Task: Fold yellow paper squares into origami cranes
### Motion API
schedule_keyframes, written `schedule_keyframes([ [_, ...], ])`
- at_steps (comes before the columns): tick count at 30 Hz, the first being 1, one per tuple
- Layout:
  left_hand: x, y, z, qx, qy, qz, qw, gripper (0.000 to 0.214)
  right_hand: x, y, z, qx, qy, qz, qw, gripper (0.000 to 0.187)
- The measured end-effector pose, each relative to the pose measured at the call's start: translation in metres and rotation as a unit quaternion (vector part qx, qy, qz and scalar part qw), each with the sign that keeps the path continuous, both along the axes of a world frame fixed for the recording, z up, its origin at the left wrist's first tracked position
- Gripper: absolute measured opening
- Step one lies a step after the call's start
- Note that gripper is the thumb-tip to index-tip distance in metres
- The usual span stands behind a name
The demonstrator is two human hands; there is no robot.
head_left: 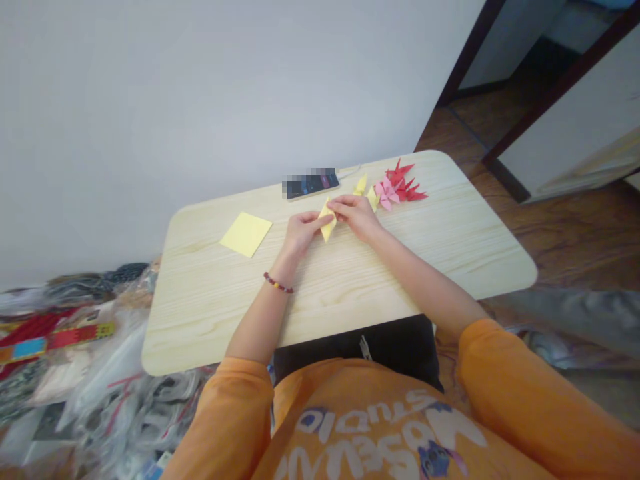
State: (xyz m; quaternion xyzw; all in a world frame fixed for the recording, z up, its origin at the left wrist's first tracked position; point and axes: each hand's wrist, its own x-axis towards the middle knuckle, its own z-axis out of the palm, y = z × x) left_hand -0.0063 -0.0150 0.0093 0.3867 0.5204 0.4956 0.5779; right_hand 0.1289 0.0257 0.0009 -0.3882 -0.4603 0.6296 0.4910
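Between my two hands is a narrow, pointed piece of folded yellow origami paper (327, 225), held just above the table. My left hand (301, 231) pinches its left side with thumb and fingers. At its upper right edge, my right hand (356, 215) grips the paper with thumb and fingertips. Right behind my right hand lie yellow origami flowers (360, 185), partly hidden by it. A pink origami flower (387, 193) and red origami flowers (400, 172) sit further right. To the left rests a square of yellow paper (246, 234), lying flat.
A phone (313, 185) with a cable lies at the back edge of the light wooden table (210, 320), against the white wall. Plastic-wrapped goods (120, 373) are heaped on the floor at left. A doorway (500, 73) opens at the back right.
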Motion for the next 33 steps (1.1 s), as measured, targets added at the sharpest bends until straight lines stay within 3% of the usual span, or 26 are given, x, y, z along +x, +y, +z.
schedule_keyframes([
  [24,-0.003,0.0,0.004,-0.023,-0.008,-0.005,1.0,0.029,0.002,-0.003,0.009,-0.009,0.045,-0.001,0.999,0.023],
  [33,-0.003,-0.002,0.007,-0.037,0.005,-0.029,0.999,0.029,0.001,0.0,0.007,-0.004,0.02,0.0,1.0,0.025],
])
